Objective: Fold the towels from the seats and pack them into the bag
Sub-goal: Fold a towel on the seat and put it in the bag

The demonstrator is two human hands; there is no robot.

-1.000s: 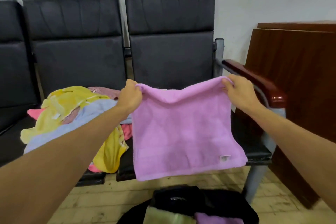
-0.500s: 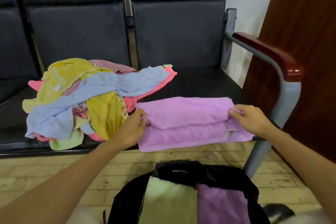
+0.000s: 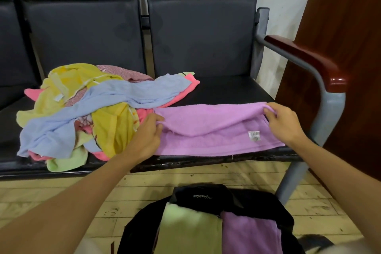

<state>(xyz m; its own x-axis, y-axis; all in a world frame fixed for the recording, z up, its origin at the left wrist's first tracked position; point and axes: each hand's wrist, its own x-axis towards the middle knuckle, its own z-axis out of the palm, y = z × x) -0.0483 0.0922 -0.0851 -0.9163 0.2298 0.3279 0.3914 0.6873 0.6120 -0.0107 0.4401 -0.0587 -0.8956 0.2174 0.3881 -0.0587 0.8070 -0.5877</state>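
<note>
A pink-purple towel [image 3: 216,128] lies on the right black seat [image 3: 226,90], its upper half folded down toward me over the lower half. My left hand [image 3: 148,132] pinches the fold's left corner. My right hand [image 3: 282,121] pinches the right corner, near a small white label. A loose pile of towels [image 3: 92,109], yellow, light blue, pink and green, covers the left seat. On the floor below stands an open black bag [image 3: 206,198] holding a folded green towel [image 3: 189,231] and a folded purple towel [image 3: 251,233].
A seat armrest [image 3: 305,62] with a red-brown top and grey metal frame stands just right of my right hand. A dark wooden panel [image 3: 346,47] leans beyond it. The floor [image 3: 51,198] is pale wood planks.
The towel was held up spread in the air; it has come down onto the seat and its top edge has been folded over toward me. Both hands kept their corners.
</note>
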